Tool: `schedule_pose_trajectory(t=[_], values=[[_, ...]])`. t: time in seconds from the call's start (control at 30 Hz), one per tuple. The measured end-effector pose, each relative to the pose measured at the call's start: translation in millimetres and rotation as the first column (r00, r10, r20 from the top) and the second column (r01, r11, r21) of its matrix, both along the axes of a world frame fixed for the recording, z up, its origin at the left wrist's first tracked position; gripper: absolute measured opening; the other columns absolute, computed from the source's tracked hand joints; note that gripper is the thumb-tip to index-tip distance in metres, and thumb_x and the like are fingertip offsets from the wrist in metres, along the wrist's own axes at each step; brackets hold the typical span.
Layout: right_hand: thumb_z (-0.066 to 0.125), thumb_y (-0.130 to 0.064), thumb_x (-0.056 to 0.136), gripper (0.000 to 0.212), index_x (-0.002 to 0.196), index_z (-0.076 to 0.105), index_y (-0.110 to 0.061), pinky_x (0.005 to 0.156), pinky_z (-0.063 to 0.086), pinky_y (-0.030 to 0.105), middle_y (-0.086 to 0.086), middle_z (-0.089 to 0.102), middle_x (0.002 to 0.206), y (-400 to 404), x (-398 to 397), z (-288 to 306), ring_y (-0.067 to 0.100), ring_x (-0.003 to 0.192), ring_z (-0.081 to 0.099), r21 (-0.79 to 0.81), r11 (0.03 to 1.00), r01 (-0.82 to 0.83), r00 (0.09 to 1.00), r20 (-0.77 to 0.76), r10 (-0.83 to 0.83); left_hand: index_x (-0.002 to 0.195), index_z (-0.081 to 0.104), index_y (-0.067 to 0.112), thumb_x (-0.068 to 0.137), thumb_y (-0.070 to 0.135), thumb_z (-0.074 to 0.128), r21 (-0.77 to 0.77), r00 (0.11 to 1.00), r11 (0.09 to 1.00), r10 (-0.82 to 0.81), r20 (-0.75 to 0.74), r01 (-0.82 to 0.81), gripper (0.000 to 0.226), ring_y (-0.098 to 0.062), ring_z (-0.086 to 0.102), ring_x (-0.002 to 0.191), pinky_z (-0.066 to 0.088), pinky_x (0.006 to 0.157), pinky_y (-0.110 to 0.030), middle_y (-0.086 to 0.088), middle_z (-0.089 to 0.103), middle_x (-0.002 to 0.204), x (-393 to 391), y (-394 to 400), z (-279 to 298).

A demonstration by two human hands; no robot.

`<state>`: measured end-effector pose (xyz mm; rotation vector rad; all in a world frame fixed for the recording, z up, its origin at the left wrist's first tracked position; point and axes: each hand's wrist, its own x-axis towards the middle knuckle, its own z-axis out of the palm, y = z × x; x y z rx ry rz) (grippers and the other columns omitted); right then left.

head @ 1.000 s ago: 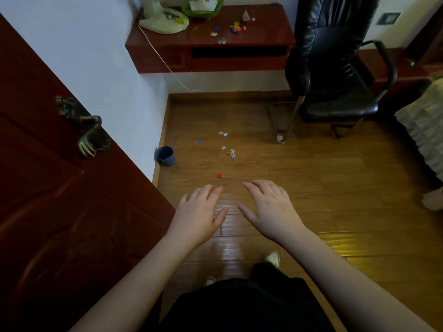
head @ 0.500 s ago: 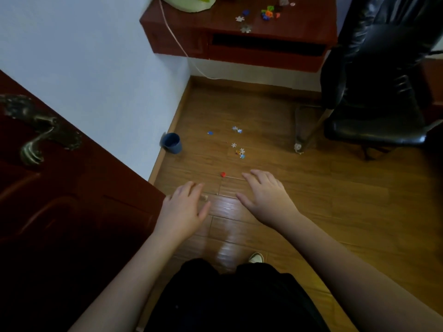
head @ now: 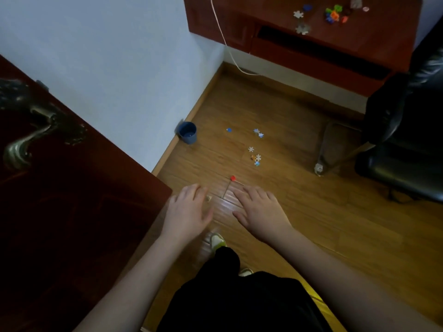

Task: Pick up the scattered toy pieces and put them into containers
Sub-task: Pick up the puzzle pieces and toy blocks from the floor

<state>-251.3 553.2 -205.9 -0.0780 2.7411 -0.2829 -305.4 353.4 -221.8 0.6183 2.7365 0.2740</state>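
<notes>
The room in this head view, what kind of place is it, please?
Probably a room in a home, perhaps a study or bedroom: a wooden desk against the wall, a black office chair beside it, a wood plank floor and an open wooden door with an ornate handle.

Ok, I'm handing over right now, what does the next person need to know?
Left hand and right hand: both open, empty, held out above the floor.
Red piece lies just ahead of the fingers; more pieces and a blue piece lie farther on.
Blue cup stands by the wall; no pieces visible in it.
More pieces lie on the desk.
Nothing picked up yet; all still to collect.
</notes>
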Motion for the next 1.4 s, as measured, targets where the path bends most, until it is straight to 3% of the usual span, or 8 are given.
schedule_pose_trajectory(t=[0.13, 0.4, 0.6, 0.77, 0.93, 1.13, 1.3, 1.4], values=[[0.044, -0.049, 0.095, 0.057, 0.146, 0.034, -0.026, 0.104, 0.035, 0.04, 0.007, 0.041, 0.147, 12.5, -29.6, -11.7, 0.027, 0.134, 0.039, -0.005, 1.0, 0.014, 0.999, 0.031, -0.014, 0.14, 0.041, 0.023, 0.093, 0.053, 0.04, -0.026, 0.999, 0.999, -0.031, 0.042, 0.032, 0.055, -0.02, 0.035, 0.137, 0.036, 0.107, -0.046, -0.004, 0.041, 0.148, -39.4, 10.6, -19.8], [0.044, -0.047, 0.095, 0.058, 0.146, 0.033, -0.021, 0.099, 0.039, 0.039, 0.006, 0.045, 0.142, 30.9, -79.2, -53.0, 0.027, 0.129, 0.044, -0.056, 0.998, -0.033, 0.993, 0.115, 0.039, 0.141, 0.041, 0.024, 0.09, 0.053, 0.044, -0.076, 0.996, 0.995, 0.062, 0.059, -0.058, 0.058, -0.021, 0.04, 0.133, 0.041, 0.099, -0.044, -0.003, 0.046, 0.143, -101.0, 20.2, -55.2], [0.043, -0.043, 0.097, 0.057, 0.146, 0.031, -0.016, 0.103, 0.038, 0.04, 0.008, 0.045, 0.139, 51.5, -146.5, -118.4, 0.028, 0.128, 0.043, -0.134, 0.979, -0.154, 0.972, 0.156, 0.174, 0.14, 0.042, 0.026, 0.087, 0.051, 0.055, -0.089, 0.978, 0.98, 0.187, 0.095, -0.179, 0.06, -0.022, 0.046, 0.128, 0.045, 0.095, -0.043, -0.003, 0.048, 0.14, -138.5, 34.5, -115.0], [0.046, -0.042, 0.096, 0.056, 0.144, 0.034, -0.015, 0.098, 0.038, 0.037, 0.006, 0.044, 0.142, 70.3, -208.5, -181.5, 0.026, 0.128, 0.044, -0.171, 0.948, -0.269, 0.943, 0.151, 0.295, 0.138, 0.044, 0.025, 0.085, 0.051, 0.056, -0.131, 0.957, 0.958, 0.269, 0.107, -0.255, 0.061, -0.023, 0.048, 0.125, 0.049, 0.091, -0.042, -0.004, 0.05, 0.138, -165.7, 45.6, -177.1], [0.046, -0.042, 0.096, 0.056, 0.145, 0.035, -0.018, 0.094, 0.042, 0.036, 0.004, 0.046, 0.139, 83.0, -240.6, -264.3, 0.024, 0.124, 0.047, -0.203, 0.934, -0.293, 0.929, 0.172, 0.328, 0.142, 0.035, 0.03, 0.085, 0.055, 0.056, -0.181, 0.92, 0.932, 0.346, 0.183, -0.315, 0.066, -0.023, 0.043, 0.13, 0.048, 0.095, -0.043, -0.001, 0.043, 0.144, -188.7, 58.5, -258.2], [0.051, -0.043, 0.093, 0.055, 0.14, 0.039, -0.018, 0.097, 0.044, 0.039, 0.005, 0.046, 0.138, 69.5, -251.5, -401.3, 0.025, 0.125, 0.047, -0.201, 0.923, -0.327, 0.872, 0.311, 0.377, 0.144, 0.031, 0.031, 0.085, 0.054, 0.055, -0.238, 0.865, 0.914, 0.392, 0.315, -0.328, 0.067, -0.023, 0.043, 0.129, 0.044, 0.097, -0.042, 0.0, 0.041, 0.146, -193.8, 66.2, -397.9], [0.05, -0.038, 0.096, 0.049, 0.138, 0.042, -0.015, 0.088, 0.043, 0.037, 0.008, 0.048, 0.134, 47.7, -247.9, -512.1, 0.027, 0.117, 0.051, -0.185, 0.913, -0.363, 0.803, 0.435, 0.408, 0.145, 0.029, 0.03, 0.087, 0.048, 0.057, -0.237, 0.784, 0.89, 0.456, 0.421, -0.39, 0.067, -0.021, 0.045, 0.127, 0.043, 0.098, -0.039, 0.0, 0.042, 0.144, -187.3, 59.8, -510.8], [0.053, -0.03, 0.095, 0.041, 0.133, 0.048, -0.016, 0.075, 0.045, 0.032, 0.007, 0.054, 0.128, 40.2, -244.0, -575.6, 0.024, 0.107, 0.058, -0.203, 0.947, -0.25, 0.807, 0.497, 0.32, 0.146, 0.029, 0.031, 0.085, 0.05, 0.062, -0.24, 0.763, 0.891, 0.454, 0.46, -0.385, 0.072, -0.019, 0.047, 0.127, 0.047, 0.098, -0.037, 0.001, 0.042, 0.145, -184.9, 52.4, -572.3]])
